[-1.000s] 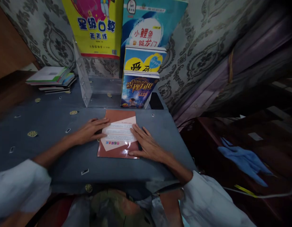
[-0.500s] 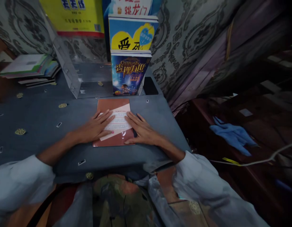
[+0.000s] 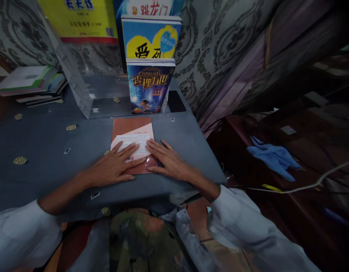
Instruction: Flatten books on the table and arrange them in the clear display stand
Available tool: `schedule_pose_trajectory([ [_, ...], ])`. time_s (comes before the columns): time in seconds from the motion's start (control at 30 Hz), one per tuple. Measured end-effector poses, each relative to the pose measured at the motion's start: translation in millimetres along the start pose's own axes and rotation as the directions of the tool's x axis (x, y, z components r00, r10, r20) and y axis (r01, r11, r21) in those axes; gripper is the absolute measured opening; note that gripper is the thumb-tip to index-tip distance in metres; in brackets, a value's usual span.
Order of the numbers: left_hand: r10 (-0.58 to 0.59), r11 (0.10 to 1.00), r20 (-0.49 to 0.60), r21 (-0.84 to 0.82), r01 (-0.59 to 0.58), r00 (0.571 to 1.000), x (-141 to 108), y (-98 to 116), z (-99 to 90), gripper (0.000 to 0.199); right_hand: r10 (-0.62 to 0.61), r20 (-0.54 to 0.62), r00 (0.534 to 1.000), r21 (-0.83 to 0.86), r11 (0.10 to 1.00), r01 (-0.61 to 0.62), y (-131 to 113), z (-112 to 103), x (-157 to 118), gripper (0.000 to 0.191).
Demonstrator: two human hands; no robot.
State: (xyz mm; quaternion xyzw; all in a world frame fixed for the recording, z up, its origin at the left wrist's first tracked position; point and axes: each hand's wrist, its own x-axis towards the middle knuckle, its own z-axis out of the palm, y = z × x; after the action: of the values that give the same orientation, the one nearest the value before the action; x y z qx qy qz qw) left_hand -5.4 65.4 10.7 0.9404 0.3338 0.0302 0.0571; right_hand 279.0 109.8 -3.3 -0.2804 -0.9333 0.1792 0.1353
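A reddish-brown booklet (image 3: 129, 125) lies on the table in front of me, with a paler, printed slanting panel (image 3: 134, 138) across its middle. My left hand (image 3: 113, 163) rests flat over the lower left of the booklet, fingers spread and fingertips on the print. Across from it, my right hand (image 3: 170, 160) lies flat at the booklet's right edge, its fingertips touching the printed panel and its thumb on the lower brown part. Neither hand grips anything. Parts of the booklet's lower left and right edges are hidden under the hands.
Behind the booklet, a clear acrylic rack (image 3: 78, 90) holds several books, with a blue book (image 3: 150, 90) in front. A dark phone-like slab (image 3: 176, 101) lies beside it. Stacked books (image 3: 29, 85) sit at the left. A blue cloth (image 3: 272, 156) lies right of the table.
My left hand has slid down toward the booklet's lower edge, uncovering more print. My right hand has shifted slightly down. The camera view has moved a little to the right.
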Motion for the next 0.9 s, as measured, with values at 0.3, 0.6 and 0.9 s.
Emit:
schedule_pose_trajectory([
  [0.3,-0.022,1.000,-0.044,0.001,0.022,0.999,-1,7,3.9,0.063,-0.009,0.013,1.000,-0.048,0.999,0.010,-24,-1,-18,0.056],
  [0.6,-0.039,0.999,-0.109,0.018,0.042,0.993,-7,26,11.0,0.062,-0.024,-0.028,0.999,-0.085,0.996,0.021,-36,1,-32,0.051],
  [0.9,-0.008,1.000,-0.080,0.022,0.010,0.997,-17,43,6.0,0.070,-0.017,0.002,1.000,-0.085,0.996,0.017,-49,4,-47,0.054],
])
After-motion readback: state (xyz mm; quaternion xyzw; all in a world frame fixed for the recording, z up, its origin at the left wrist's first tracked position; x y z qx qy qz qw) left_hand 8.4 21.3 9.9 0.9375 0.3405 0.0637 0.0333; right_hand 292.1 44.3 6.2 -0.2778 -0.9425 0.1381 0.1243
